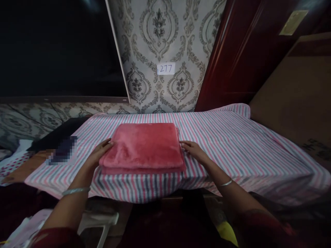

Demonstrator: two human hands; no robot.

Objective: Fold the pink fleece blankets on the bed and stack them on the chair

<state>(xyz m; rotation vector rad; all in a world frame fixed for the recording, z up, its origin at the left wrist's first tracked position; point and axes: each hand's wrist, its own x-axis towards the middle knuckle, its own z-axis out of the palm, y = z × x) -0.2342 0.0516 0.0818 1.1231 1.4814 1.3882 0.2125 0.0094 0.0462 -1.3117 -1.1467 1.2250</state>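
Straight ahead of both hands, on the patterned wallpaper (160,41) beyond the table, a small white label (166,68) carries the handwritten number "277"; no other writing can be read, and a patch near the left hand is blurred out.

Between the two hands lies a folded pink towel (144,146), plush and fuzzy, squared into a neat rectangle of several layers, with the stacked edges showing along the side nearest the person. It rests flat on a striped cloth (232,144) in pink, grey and white that covers the table and hangs over the near edge.

The left hand (100,151) lies open at the towel's left edge, fingers stretched out and close together, their tips touching the fabric; it grips nothing. The right hand (192,150) rests likewise at the towel's right edge, fingers loosely extended and flat on the cloth, touching the towel's side without pinching it. Each wrist wears a thin bangle (76,190). To the right of the right hand stands a dark red door (245,51).
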